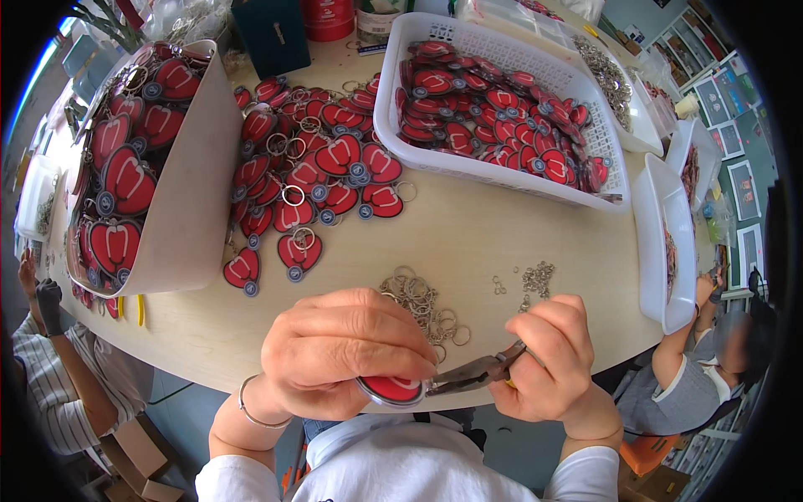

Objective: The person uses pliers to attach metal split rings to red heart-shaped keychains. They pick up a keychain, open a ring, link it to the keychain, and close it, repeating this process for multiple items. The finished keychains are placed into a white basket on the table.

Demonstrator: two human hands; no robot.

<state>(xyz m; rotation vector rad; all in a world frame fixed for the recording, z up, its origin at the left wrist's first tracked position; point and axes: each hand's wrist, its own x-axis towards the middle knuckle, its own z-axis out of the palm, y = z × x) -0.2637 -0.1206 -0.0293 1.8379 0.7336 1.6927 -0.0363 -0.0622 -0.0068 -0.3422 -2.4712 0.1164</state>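
- Red charm (391,389): on your side of the white basket (502,181), clamped in the fingers of your left hand (345,350).
- Pliers (473,375): gripped by your right hand (548,361), tips at the charm's edge; whether they bite anything, I can't tell.
- Probably light, stiff, slick; pinch its flat faces near the rim.

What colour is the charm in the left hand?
The charm is mostly red, edged in grey; best in the head view.

I could see a red tag (391,390) with a grey rim, pinched and partly covered by the left hand (347,347). Dark metal pliers (468,375) slanted from the right hand (544,360), their tip at the tag's edge.
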